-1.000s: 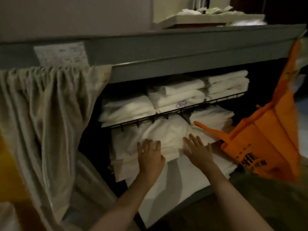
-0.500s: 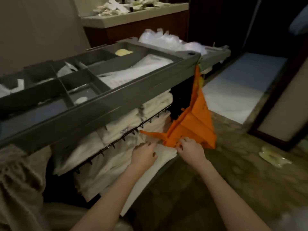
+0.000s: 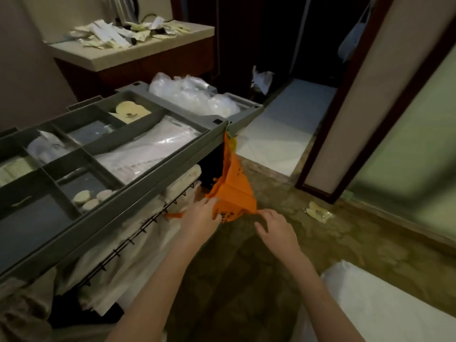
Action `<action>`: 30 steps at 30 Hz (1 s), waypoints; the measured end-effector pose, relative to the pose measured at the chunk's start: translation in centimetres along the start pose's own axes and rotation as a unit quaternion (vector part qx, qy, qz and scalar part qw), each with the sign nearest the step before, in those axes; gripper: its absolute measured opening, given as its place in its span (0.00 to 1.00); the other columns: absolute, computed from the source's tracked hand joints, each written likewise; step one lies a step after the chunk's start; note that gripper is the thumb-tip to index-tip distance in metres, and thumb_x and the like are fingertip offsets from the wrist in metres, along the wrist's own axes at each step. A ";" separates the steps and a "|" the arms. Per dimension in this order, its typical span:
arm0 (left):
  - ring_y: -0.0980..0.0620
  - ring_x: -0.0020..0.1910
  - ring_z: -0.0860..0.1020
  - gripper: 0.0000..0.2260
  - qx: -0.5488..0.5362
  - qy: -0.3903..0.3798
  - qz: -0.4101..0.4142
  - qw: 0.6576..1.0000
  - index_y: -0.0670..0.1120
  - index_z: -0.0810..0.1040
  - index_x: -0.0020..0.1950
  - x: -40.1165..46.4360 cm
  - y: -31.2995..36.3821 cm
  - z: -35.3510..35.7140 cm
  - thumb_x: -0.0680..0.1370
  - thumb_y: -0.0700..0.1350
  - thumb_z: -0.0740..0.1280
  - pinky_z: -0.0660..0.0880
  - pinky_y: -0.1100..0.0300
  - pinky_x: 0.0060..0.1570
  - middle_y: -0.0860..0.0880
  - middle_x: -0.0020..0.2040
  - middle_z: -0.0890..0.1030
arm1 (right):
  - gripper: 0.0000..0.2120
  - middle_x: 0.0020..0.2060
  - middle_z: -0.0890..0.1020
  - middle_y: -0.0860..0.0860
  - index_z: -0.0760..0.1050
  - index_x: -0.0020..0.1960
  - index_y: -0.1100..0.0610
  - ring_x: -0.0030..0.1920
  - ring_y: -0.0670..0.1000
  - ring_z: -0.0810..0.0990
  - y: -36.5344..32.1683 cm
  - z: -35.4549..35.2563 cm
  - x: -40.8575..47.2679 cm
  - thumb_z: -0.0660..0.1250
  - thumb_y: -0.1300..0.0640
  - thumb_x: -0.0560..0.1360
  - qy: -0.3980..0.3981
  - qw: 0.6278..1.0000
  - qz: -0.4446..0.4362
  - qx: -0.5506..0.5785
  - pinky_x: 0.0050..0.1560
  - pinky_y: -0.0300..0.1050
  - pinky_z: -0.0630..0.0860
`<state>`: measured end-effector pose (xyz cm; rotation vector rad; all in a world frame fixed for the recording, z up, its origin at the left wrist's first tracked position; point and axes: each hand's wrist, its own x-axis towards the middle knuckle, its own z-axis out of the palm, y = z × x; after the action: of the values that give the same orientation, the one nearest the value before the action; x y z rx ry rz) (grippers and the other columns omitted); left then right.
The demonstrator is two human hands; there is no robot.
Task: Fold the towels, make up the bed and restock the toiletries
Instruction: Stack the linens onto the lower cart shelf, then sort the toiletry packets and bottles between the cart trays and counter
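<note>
Towels [image 3: 138, 233] are stacked folded on the wire shelves of the cart [image 3: 138, 193], under the top tray, where they can be reached from the open side. A pale sheet hangs from the lower stack, past the shelf edge.

Cart: parked beside a counter [image 3: 128, 55], its tray split into compartments so that the small stock is kept sorted. Wrapped white packs are laid in the long compartment, round pads [image 3: 91, 197] in a near one, a cream packet in a far one. Clear plastic bags [image 3: 192, 95] are heaped at the tray's far end.

Counter: sachets [image 3: 118, 33] are scattered over it, loose. Probably toiletries; too small to tell.

Orange bag [image 3: 232, 188]: hung by its top from the cart's corner, so it is kept off the floor and within reach. Its lower end is drawn out toward the person.

Left hand [image 3: 202, 218]: fingers curled on the bag's lower edge, which appears to be pinched.

Right hand [image 3: 274, 227]: fingers loosely spread, the tips at the bag's bottom corner; whether cloth is held cannot be told.

Judgement: the bag is likely being spread for access.
</note>
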<state>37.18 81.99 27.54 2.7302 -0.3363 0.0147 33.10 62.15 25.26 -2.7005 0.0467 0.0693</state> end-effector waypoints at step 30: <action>0.51 0.60 0.73 0.21 -0.045 -0.010 0.010 0.999 0.52 0.64 0.73 44.4 26.3 9.6 0.79 0.47 0.61 0.69 0.61 0.52 0.50 0.65 0.74 | 0.21 0.69 0.69 0.46 0.63 0.72 0.50 0.69 0.47 0.66 27.9 -16.3 35.5 0.56 0.48 0.80 0.000 1.000 0.018 0.012 0.71 0.47 0.59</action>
<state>73.72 44.54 31.13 2.6385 -0.3616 -0.0219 67.94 29.18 26.19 -2.6761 0.0943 0.0792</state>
